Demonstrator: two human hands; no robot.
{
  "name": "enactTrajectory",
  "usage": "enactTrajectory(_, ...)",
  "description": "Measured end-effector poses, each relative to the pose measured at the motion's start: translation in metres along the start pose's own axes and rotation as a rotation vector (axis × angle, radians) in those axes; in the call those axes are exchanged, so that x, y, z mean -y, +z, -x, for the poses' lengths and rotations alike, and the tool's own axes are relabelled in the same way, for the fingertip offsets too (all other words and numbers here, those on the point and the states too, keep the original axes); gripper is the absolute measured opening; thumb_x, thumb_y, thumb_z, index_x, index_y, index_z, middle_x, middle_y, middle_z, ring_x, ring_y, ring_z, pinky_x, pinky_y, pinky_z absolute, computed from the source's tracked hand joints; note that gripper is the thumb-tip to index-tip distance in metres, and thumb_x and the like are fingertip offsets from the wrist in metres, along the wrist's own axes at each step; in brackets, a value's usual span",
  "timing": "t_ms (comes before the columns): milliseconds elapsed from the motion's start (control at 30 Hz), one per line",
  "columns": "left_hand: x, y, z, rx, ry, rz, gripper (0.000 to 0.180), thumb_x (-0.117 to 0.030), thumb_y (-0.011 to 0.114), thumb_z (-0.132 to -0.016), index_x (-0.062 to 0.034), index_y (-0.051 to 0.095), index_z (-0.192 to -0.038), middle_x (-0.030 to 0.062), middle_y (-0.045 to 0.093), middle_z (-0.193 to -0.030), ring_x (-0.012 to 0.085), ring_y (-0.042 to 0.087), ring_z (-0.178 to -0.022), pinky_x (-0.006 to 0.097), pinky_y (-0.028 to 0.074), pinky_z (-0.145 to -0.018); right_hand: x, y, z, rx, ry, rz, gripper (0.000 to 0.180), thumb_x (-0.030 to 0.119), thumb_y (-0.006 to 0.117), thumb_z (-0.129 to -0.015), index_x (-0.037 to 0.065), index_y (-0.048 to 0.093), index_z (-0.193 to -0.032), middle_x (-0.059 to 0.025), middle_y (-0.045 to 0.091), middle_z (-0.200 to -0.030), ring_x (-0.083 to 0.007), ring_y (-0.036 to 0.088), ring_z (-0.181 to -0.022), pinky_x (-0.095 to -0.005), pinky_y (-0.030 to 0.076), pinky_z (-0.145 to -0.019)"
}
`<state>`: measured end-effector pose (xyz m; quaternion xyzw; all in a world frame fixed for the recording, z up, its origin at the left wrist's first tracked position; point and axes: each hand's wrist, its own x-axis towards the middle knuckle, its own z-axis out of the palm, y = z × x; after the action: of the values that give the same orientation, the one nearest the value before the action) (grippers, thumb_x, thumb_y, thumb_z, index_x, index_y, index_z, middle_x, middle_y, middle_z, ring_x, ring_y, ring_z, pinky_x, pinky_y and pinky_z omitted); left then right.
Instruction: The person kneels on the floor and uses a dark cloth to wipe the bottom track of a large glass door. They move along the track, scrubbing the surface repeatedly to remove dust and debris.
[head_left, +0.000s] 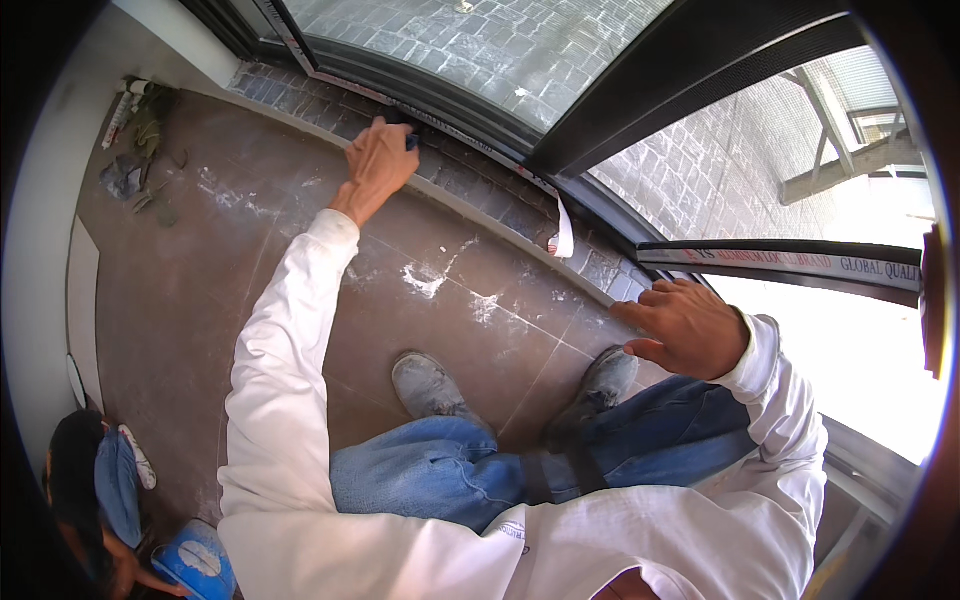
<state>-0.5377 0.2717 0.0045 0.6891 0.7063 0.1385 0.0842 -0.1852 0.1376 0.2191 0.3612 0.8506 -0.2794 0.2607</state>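
I crouch on a brown tiled floor (300, 330) in front of a dark metal door frame. My left hand (378, 165) reaches far forward and is closed on a small dark tool (408, 138) pressed against the bottom track (470, 135) of the frame. My right hand (685, 325) hovers with fingers spread near the right part of the track, holding nothing, just below a loose dark frame bar (790, 262) with a protective strip. A strip of white film (563, 228) hangs from the track between the hands.
White dust smears (425, 278) mark the tiles. Gloves and small tools (140, 140) lie in the far left corner by the wall. Another person (95, 490) crouches at the lower left beside a blue box (195, 562). Glass panels stand ahead, showing paving stones outside.
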Motion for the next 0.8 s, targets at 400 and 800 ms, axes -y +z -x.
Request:
enactTrajectory(400, 0.003, -0.006, -0.003, 0.099, 0.068, 0.105, 0.036, -0.026, 0.072, -0.084, -0.0115, 0.076, -0.117, 0.0174, 0.070, -0.114, 0.0374, 0.066, -0.110, 0.046, 0.052, -0.095, 0.002, 0.003, -0.004, 0.018, 0.017, 0.003, 0.043, 0.030, 0.073, -0.091, 0.004, 0.062, -0.124, -0.0152, 0.070, -0.098, -0.0334, 0.065, -0.101, -0.0456, 0.048, -0.089)
enactTrajectory(800, 0.000, -0.022, 0.006, 0.150, 0.003, 0.091, 0.034, -0.026, 0.068, -0.084, -0.0151, 0.077, -0.116, 0.0232, 0.066, -0.125, 0.0416, 0.064, -0.115, 0.045, 0.051, -0.100, -0.001, 0.006, 0.004, 0.008, 0.038, 0.008, 0.041, 0.030, 0.073, -0.092, 0.005, 0.062, -0.122, -0.0142, 0.070, -0.097, -0.0325, 0.065, -0.102, -0.0449, 0.049, -0.089)
